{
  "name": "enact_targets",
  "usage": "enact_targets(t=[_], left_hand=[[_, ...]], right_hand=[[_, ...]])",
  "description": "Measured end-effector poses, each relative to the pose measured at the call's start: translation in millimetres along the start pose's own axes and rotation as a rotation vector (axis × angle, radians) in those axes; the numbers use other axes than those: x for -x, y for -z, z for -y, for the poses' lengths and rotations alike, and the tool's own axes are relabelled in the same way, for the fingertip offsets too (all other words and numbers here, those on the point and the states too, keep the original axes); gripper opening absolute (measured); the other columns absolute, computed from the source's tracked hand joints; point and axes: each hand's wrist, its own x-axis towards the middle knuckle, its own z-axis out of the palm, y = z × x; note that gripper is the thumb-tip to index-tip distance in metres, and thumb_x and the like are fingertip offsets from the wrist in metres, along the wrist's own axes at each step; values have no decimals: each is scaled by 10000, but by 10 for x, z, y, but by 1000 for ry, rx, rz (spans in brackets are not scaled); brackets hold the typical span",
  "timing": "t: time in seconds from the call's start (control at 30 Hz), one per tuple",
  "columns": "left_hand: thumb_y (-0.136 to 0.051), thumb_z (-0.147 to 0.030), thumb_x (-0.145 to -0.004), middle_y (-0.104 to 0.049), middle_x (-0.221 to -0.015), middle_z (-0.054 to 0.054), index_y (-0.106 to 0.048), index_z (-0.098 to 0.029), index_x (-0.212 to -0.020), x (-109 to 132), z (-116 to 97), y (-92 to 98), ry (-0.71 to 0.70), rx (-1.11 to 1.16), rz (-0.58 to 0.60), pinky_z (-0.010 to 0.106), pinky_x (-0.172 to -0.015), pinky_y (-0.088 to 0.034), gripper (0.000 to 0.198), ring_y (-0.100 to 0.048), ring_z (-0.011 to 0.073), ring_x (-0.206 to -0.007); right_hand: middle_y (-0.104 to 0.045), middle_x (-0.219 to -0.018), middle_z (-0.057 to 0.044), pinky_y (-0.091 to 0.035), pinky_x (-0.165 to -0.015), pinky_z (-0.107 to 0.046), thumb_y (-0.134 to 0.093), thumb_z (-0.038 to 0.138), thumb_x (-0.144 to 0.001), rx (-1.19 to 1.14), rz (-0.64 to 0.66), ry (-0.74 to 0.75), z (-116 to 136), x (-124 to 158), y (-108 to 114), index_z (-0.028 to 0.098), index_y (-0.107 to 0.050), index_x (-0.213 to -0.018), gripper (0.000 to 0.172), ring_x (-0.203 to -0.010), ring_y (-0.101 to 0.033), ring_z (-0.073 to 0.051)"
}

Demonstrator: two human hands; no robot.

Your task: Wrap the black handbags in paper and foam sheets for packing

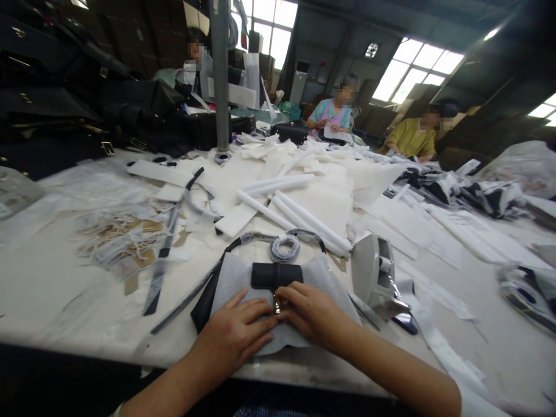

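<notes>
A black handbag (pixel 204 306) lies at the table's front edge, its body mostly covered by a pale grey sheet (pixel 326 282). A small black flap (pixel 262 275) with a strap shows on top of the sheet, ending in a gold clasp (pixel 277 305). My left hand (pixel 238 329) rests on the sheet left of the clasp, fingers stretched out. Thumb and fingers of my right hand (pixel 313 313) pinch the clasp from the right. The bag's wrapped shoulder strap (pixel 256 236) loops behind it, around a coil of clear-wrapped band (pixel 284 248).
A grey tape dispenser (pixel 373 272) stands right of the bag. White rolls (pixel 299 215) and paper sheets pile up behind. Cords and card tags (pixel 125 237) lie left, near a metal post (pixel 222 75). Black bags (pixel 47 127) are stacked far left. Several co-workers (pixel 332 116) sit across the table.
</notes>
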Motion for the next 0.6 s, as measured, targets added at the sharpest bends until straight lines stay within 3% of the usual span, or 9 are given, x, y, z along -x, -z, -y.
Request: enact_targets(t=[0.07,0.17,0.27,0.4,0.5,0.6], left_hand=[[-515,-303,-976,-650,-1278,6,-562,-325,-1310,11,28,9,-4,0,5,495,-1111,-427,338,-613,212,-1185],[-536,-323,-966,-666,-1250,0,-561,-349,-1308,13,59,22,-7,-7,9,472,-1100,-445,344,-639,209,-1144],[-546,-313,-958,-635,-1308,12,-557,-352,-1302,-22,31,4,-26,-115,14,455,-1081,-461,347,-612,220,-1191],[-490,-143,-943,-530,-1439,74,-606,-232,-1201,-107,-129,-102,-46,-302,-18,484,-1090,-436,296,-480,257,-1338],[-408,-28,-886,-521,-1447,71,-568,-222,-1268,-124,-225,-182,-85,-285,-33,423,-1094,-440,457,-479,211,-1339],[-393,-75,-890,-571,-1399,21,-480,-243,-1391,-90,-227,-198,-162,-207,-80,318,-1044,-486,535,-507,163,-1311]], right_hand=[[-603,-1301,-122,-415,-1070,-448,-622,336,-927,73,-48,5,-30,139,28,186,-525,-1345,454,-1200,-553,-254],[-419,-1517,-121,-250,-1167,-570,-568,427,-946,191,-88,-2,-110,327,-57,215,-449,-1447,557,-1410,-355,-314],[-335,-1566,-103,-240,-1173,-575,-514,426,-969,211,-108,-10,-178,406,-201,224,-403,-1482,562,-1452,-282,-311],[-337,-1567,-77,-222,-1189,-551,-463,458,-990,168,-152,-18,-202,402,-265,237,-409,-1478,539,-1457,-275,-291],[-339,-1567,-68,-211,-1198,-532,-434,449,-1002,150,-181,-20,-193,410,-247,236,-427,-1467,512,-1458,-276,-277],[-356,-1559,-72,-208,-1198,-527,-415,453,-1007,118,-183,-25,-183,442,-239,235,-448,-1454,498,-1453,-290,-274]])
